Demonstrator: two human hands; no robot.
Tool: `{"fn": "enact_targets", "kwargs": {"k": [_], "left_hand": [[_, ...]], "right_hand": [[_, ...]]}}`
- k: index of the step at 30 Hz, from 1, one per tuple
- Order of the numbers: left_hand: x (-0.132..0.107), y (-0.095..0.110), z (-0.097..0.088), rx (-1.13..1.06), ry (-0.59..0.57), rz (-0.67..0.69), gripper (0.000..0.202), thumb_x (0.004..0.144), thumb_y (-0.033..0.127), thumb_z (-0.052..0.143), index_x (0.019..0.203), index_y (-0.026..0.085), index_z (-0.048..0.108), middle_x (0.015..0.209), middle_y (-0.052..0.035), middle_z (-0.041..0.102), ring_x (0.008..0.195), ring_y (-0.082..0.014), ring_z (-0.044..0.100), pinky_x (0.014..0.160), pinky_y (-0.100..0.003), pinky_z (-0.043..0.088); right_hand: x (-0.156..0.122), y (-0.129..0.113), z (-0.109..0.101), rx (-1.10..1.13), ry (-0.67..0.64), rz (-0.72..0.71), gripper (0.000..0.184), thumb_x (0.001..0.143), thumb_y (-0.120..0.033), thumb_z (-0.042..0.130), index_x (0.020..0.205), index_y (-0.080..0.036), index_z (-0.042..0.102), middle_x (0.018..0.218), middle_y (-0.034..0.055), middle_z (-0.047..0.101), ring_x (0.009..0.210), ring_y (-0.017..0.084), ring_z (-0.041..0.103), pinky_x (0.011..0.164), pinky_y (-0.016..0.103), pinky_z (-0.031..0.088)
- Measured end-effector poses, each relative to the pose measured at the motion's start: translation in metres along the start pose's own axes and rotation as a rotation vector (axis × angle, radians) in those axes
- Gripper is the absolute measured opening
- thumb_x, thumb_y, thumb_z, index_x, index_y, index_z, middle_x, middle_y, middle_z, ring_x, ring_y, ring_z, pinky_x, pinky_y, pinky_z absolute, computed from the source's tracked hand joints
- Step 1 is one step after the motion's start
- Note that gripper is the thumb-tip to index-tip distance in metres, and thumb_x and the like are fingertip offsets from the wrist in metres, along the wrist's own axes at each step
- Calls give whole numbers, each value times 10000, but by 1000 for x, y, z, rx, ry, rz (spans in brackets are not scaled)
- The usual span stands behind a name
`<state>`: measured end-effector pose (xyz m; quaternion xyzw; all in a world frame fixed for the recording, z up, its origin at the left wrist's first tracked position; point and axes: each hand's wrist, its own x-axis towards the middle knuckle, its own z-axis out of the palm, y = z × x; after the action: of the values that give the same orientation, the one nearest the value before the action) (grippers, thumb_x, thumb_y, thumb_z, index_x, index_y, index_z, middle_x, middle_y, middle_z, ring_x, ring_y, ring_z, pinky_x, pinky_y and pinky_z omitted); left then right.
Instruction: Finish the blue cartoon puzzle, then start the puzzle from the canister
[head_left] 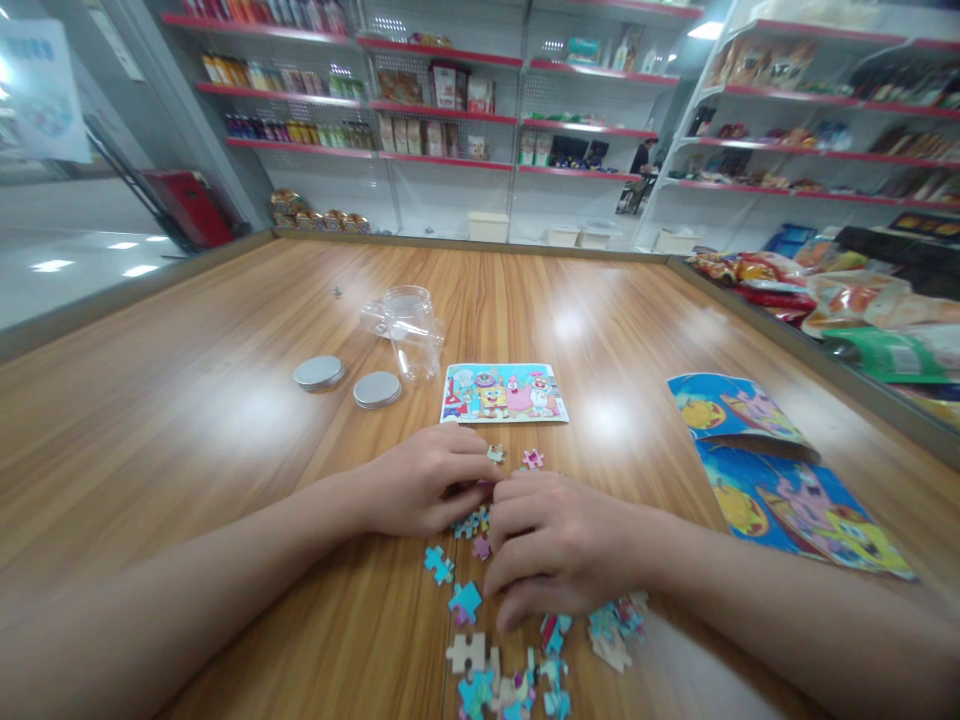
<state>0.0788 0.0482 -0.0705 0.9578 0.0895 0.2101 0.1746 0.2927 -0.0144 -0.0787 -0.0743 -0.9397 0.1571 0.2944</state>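
Clear plastic jars (416, 350) sat clustered on wooden table (247, 450), left of centre; two silver lids (376, 389) lay flat near them. We noted tiny grey object (337, 291) farther back. Beyond table we saw red-edged shelves (450, 161), bottles (300, 135) in rows at left, white bin (488, 227) low at middle. Red object (191, 208) stood past left edge. Past right edge we logged heaped packets (862, 300), green packet (892, 354) among them. Distant person (642, 158) wore dark clothing.

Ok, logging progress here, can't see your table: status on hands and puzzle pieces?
Left fingers and right fingers close together at puzzle pieces; can't tell if gripping. Pieces scattered, some partly hidden. Picture card just beyond.
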Motion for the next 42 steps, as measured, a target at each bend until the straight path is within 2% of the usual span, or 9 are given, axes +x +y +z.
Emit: {"fn": "enact_targets", "kwargs": {"k": [3,6,9,12,19,23,29,38,42], "left_hand": [[-1,-1,0,-5,-2,-1,196,957,155,499,979,149,694,794,-60,625,761,-175,588,698,-313,431],[0,-1,0,-7,0,6,195,957,154,500,995,152,690,799,-60,629,761,-173,589,697,-310,432],[0,-1,0,-4,6,12,187,953,153,503,988,151,687,798,-61,632,759,-172,593,691,-306,434],[0,0,0,8,15,15,179,950,154,510,968,147,688,793,-61,633,759,-174,595,693,-307,437],[1,1,-1,3,17,22,184,953,155,507,992,159,687,789,-59,637,754,-172,598,695,-300,445],[1,0,-1,8,14,27,176,950,155,519,1007,162,685,795,-57,642,758,-173,600,698,-302,438],[2,1,-2,13,22,39,177,950,151,523,1011,169,688,785,-50,642,745,-166,601,682,-289,441],[1,0,-1,3,5,18,194,956,156,509,1027,158,689,799,-57,634,764,-172,594,698,-303,439],[1,0,0,-8,-4,10,198,957,155,501,1014,150,691,799,-58,626,765,-175,591,701,-309,431]], "right_hand": [[0,-3,-5,18,-59,38,229,906,-397,678,909,-170,703,808,40,668,760,167,563,685,304,434],[-1,-6,-9,51,-96,69,178,840,-252,604,972,-160,679,854,59,663,776,179,561,697,321,453],[0,-7,-10,46,-111,72,308,735,-117,523,1007,-156,659,850,63,656,771,183,558,694,325,460],[1,-7,-10,9,-90,77,300,773,-92,509,1028,-158,651,825,58,652,765,183,569,681,323,457],[3,-10,-9,-5,-124,82,156,904,-113,539,994,-160,659,890,74,681,875,180,620,785,318,509],[2,-8,-5,-6,-42,29,143,913,-125,583,976,-166,704,880,60,693,813,166,602,746,300,497],[-1,-4,-2,10,-25,-5,174,878,-84,603,946,-181,730,859,39,690,794,152,604,745,293,489],[0,-7,-6,76,-82,33,119,875,-265,641,898,-172,712,934,67,691,829,169,621,770,329,495],[0,-8,-11,87,-100,49,134,799,-207,610,900,-166,690,894,59,652,797,169,580,756,329,489]]}}
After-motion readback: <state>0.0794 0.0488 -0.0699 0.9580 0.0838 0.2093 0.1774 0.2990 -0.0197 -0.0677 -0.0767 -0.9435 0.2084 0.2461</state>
